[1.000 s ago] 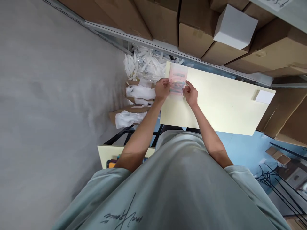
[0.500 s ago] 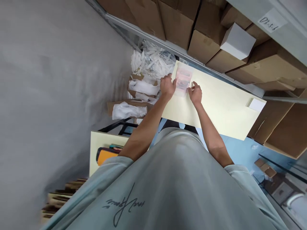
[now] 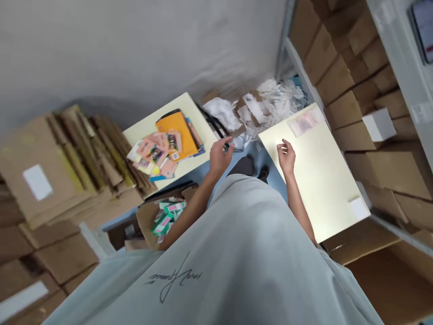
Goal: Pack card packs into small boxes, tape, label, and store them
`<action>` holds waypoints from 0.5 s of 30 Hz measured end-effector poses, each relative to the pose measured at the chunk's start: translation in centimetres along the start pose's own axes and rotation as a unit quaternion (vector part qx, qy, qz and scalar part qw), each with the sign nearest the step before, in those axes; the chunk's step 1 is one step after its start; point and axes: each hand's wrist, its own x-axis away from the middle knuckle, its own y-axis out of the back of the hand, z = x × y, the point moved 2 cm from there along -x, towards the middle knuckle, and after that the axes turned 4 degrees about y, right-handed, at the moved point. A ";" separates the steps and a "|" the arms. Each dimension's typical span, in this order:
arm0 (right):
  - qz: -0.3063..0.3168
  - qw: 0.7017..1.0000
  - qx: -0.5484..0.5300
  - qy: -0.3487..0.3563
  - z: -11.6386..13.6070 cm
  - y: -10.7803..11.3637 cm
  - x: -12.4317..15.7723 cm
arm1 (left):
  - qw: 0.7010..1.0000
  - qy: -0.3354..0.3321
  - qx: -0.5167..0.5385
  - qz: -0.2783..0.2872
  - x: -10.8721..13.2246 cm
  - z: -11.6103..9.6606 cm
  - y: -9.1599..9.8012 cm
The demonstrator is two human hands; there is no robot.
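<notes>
A pink clear packet (image 3: 306, 121) lies at the far end of a pale yellow table (image 3: 324, 180). My right hand (image 3: 286, 155) hovers over the table's near left part, fingers loosely curled and apart, holding nothing. My left hand (image 3: 219, 155) is off the table's left edge, fingers curled round a small dark thing I cannot make out. It is between the two tables, above a blue floor.
A second pale table (image 3: 149, 128) at left carries an orange pad (image 3: 177, 133) and several pink packets (image 3: 154, 153). An open carton (image 3: 165, 214) of green and pink packets stands below it. White plastic scraps (image 3: 267, 101), flattened cardboard (image 3: 67, 153) and shelved boxes (image 3: 341, 76) surround.
Both hands have let go of the pink packet, which now lies on the table. My view has swung left, and my left hand has moved off the table toward the second table.
</notes>
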 end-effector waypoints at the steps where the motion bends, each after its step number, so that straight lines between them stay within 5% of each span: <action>1: 0.028 1.000 -0.004 0.014 1.0 -1.4 0.7 | 0.999 0.021 0.012 -0.034 1.6 0.9 2.0; 8: 0.240 0.962 -0.001 0.134 9.3 -12.6 7.4 | 0.959 0.109 0.108 -0.238 9.7 6.1 12.5; 15: 0.409 0.884 0.006 0.225 17.7 -27.8 19.3 | 0.906 0.131 0.178 -0.360 15.2 13.2 25.2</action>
